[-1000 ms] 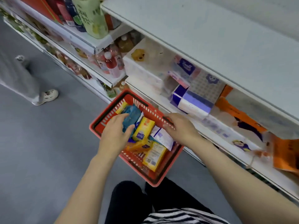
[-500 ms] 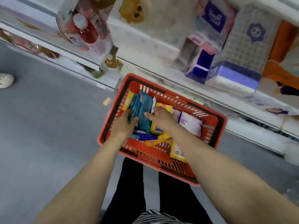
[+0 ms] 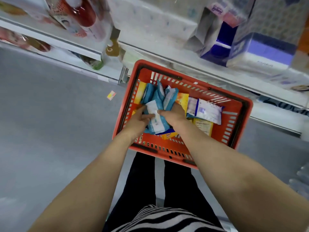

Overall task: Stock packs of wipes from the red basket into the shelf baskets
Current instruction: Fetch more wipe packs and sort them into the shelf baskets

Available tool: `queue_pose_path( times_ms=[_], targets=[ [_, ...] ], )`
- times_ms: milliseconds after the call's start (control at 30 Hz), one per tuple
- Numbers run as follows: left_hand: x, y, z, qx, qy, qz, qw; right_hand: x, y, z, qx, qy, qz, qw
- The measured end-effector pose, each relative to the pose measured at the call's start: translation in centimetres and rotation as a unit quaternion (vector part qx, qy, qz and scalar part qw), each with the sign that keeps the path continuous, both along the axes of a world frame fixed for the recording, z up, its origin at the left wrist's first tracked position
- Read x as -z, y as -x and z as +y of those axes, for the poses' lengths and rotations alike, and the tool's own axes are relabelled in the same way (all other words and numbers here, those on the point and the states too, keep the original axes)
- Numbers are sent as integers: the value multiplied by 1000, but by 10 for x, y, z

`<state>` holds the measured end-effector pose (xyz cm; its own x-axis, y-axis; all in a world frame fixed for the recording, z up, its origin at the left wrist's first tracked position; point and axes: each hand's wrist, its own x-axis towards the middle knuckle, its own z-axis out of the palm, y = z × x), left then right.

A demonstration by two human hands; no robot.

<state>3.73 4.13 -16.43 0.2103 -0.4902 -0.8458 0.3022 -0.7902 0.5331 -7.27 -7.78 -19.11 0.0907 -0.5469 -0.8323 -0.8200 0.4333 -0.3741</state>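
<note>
Reaching into a red basket of yellow packs, both hands curled their fingers round teal wipe packs.

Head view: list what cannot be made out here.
- How many blue packs the hands gather: they overlap, and the left hand and right hand cover parts.
- Print on the white pack: too small.
- Red basket floor: hidden under packs.
- Shelf goods: blurred, cut off by the top edge.
- Shelf baskets: none identifiable in the frame.
</note>
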Motion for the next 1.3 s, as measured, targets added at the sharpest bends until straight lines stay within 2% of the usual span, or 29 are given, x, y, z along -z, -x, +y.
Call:
queue_pose_path(
  times_ms=[67,133,200,300,400,533,633,700,833,1133,1300],
  targets=[
    [0,4,-3,-29,-3,-80,996,-4,15,-2,43,-31,-29,998],
    [-3,7,-5,-35,6,-89,995,-14,32,-1,83,-75,-94,989],
    [-3,12,-6,-34,6,-38,999,-27,51,3,112,-124,-164,972],
    [-15,24,-13,-76,24,99,992,-41,75,10,116,-173,-243,947],
    [-23,31,-15,-105,50,146,982,-53,87,14,142,-192,-286,928],
    [-32,34,-17,-119,66,107,985,-73,81,20,67,-145,-265,951],
    [-42,38,-21,-94,95,91,987,-85,76,24,94,-57,-242,964],
    [-51,38,-24,-82,114,99,985,-92,79,25,125,-25,-241,962],
    [-74,41,-34,-77,129,148,978,-109,93,22,152,-25,-254,955],
    [-113,88,-54,-116,185,39,975,-152,132,11,254,42,-312,915],
    [-144,149,-69,-135,235,-1,963,-191,200,-20,215,59,-334,916]
  ],
)
